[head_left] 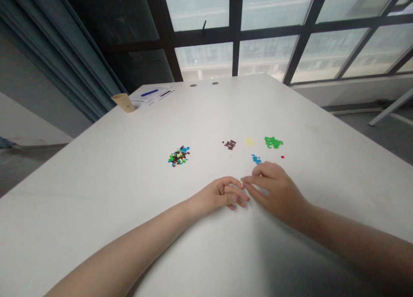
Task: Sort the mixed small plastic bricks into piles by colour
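My left hand hovers low over the white table, fingers loosely curved and apart, its index fingertip meeting the fingertips of my right hand. The right thumb and index finger are pinched together; whatever they grip, if anything, is too small to make out. Just beyond the right hand lies a small cluster of blue pieces. Behind it are groups of brown pieces, pale yellow pieces and green pieces. A single red piece sits to the right. Further left is a mixed-colour pile.
The white table stretches away to a large window. A paper cup stands at its left edge beside papers with a blue pen on them. A blue-grey curtain hangs at the left.
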`<move>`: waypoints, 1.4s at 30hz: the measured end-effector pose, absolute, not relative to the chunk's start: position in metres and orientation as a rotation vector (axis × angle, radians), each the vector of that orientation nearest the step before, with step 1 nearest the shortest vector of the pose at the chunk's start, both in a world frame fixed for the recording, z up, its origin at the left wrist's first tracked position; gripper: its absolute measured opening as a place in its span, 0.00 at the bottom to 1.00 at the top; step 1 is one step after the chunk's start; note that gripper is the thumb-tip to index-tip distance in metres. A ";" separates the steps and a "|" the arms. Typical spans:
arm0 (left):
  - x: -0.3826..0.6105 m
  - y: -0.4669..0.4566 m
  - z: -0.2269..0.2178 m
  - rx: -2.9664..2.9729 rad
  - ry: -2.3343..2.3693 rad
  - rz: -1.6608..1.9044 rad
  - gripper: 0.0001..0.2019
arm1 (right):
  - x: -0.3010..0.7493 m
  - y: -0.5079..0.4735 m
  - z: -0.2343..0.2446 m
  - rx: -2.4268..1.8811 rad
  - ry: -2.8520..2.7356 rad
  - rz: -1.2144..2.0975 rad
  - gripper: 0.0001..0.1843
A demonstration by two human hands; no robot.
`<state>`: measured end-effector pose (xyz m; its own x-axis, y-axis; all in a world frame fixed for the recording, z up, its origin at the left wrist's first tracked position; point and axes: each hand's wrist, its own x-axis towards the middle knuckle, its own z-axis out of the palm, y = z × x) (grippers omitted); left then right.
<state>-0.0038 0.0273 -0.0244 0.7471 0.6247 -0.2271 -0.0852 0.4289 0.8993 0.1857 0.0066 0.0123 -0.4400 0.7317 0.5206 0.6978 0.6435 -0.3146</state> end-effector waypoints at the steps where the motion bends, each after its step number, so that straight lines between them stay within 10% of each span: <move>1: -0.004 0.028 -0.026 1.059 0.598 0.477 0.20 | 0.191 0.018 0.017 -1.168 -2.207 0.051 0.12; 10: -0.007 0.029 -0.029 1.134 0.587 0.458 0.20 | 0.217 0.108 0.006 -1.812 -2.403 -0.260 0.14; 42: -0.006 0.032 -0.024 1.153 0.680 0.506 0.14 | 0.218 0.107 -0.018 -1.960 -2.468 -0.232 0.20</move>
